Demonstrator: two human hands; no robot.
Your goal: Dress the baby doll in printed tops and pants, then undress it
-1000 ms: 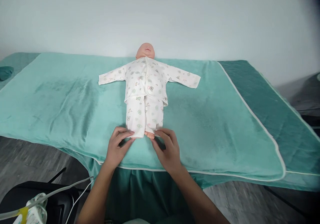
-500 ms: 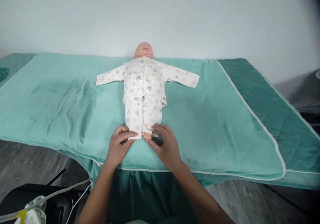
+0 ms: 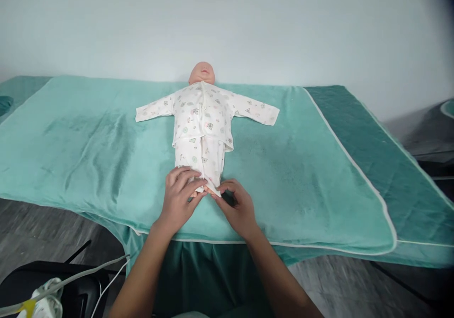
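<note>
2 bare hands worked at the foot end of a baby doll [image 3: 202, 119] that lay face up on a pale teal plush blanket [image 3: 88, 133], its head toward a plain white wall [image 3: 227, 20] and its sleeves spread flat to either side. The blanket, edged in white piping, covered most of a raised bed draped in a darker green cover [image 3: 383, 133], which showed bare along the right side and hung down the front between the person's forearms. Grey wood-look flooring [image 3: 35, 228] ran beneath.

The left hand [image 3: 179, 197] had its fingers curled over a cuff of the doll's white printed trousers [image 3: 200, 159], closed on the cloth. The right hand [image 3: 238, 209] pinched the neighbouring cuff between thumb and forefinger. Their fingertips sat just beside each other, near the blanket's front edge. A matching printed top [image 3: 202, 114], fastened down the middle, overlapped the trousers at the waist.

At lower left, well apart from the doll, a black object [image 3: 71, 285] sat on the floor with white cables [image 3: 88, 273] trailing over it. A crumpled white packet [image 3: 42, 304] banded with yellow tape lay at the frame's corner.

The hands hid the doll's feet. Small animal and shape motifs dotted the suit, and any lettering on the packet was too blurred to read.
</note>
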